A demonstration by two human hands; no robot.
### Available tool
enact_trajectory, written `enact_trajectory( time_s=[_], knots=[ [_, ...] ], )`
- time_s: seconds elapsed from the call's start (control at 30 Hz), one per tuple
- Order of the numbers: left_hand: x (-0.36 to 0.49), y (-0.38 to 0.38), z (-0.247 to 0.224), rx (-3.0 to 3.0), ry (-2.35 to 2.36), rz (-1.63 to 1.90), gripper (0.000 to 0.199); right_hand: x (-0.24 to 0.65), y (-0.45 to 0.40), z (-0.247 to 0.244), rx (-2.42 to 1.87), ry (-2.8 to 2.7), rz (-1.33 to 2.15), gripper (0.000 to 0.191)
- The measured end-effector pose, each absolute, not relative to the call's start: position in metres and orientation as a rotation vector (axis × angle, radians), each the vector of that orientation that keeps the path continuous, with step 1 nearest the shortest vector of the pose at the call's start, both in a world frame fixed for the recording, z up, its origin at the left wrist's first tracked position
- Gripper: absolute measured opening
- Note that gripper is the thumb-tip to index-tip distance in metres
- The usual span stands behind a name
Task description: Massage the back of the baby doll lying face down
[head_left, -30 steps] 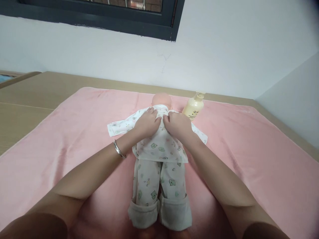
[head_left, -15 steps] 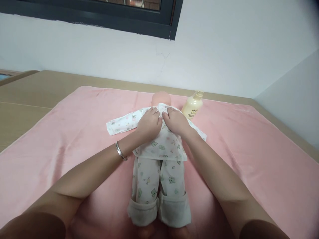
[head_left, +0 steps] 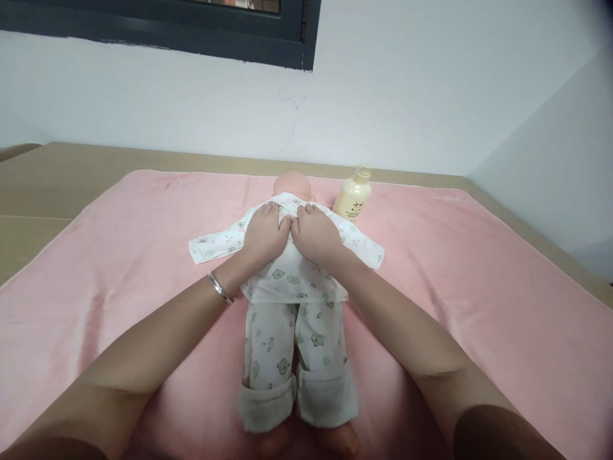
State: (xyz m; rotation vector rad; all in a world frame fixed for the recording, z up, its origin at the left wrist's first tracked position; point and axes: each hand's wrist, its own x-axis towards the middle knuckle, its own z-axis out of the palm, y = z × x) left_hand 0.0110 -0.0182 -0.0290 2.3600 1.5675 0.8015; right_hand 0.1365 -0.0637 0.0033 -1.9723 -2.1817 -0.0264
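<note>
A baby doll (head_left: 292, 183) lies on a pink blanket, its rounded head away from me and its feet towards me. It wears a white printed shirt (head_left: 292, 289) with the sleeves spread to both sides, and matching trousers (head_left: 272, 345) with thick turned-up cuffs. My left hand (head_left: 264, 233) rests palm down on the upper part of the shirt, fingers laid out towards the head. Beside it my right hand (head_left: 316, 235) lies the same way, the two thumbs close together at the middle. The palms hide the cloth under them.
A pale yellow pump bottle (head_left: 353, 198) stands on the blanket to the right of the doll's head. The pink blanket (head_left: 158, 255) covers most of the wooden table (head_left: 71, 179). Behind are a white wall and a dark window frame (head_left: 215, 45).
My fingers have gone from gathering the shirt near the collar to lying flatter on it. The right sleeve shows more fully. The whole view has shifted slightly.
</note>
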Motion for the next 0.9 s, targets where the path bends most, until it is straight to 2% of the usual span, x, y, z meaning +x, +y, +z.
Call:
enact_trajectory(
  time_s=[0.23,0.7,0.9],
  knots=[
    [0.010,-0.019,-0.028,2.378,1.596,0.776,0.057,0.140,-0.057,-0.006,-1.915,-2.118,0.003,0.055],
    [0.011,-0.030,-0.024,2.371,1.648,0.811,0.048,0.136,-0.059,-0.013,-1.900,-2.078,-0.015,0.056],
    [0.012,-0.029,-0.026,2.305,1.637,0.832,0.051,0.138,-0.057,-0.021,-1.821,-2.026,-0.025,0.059]
  ],
)
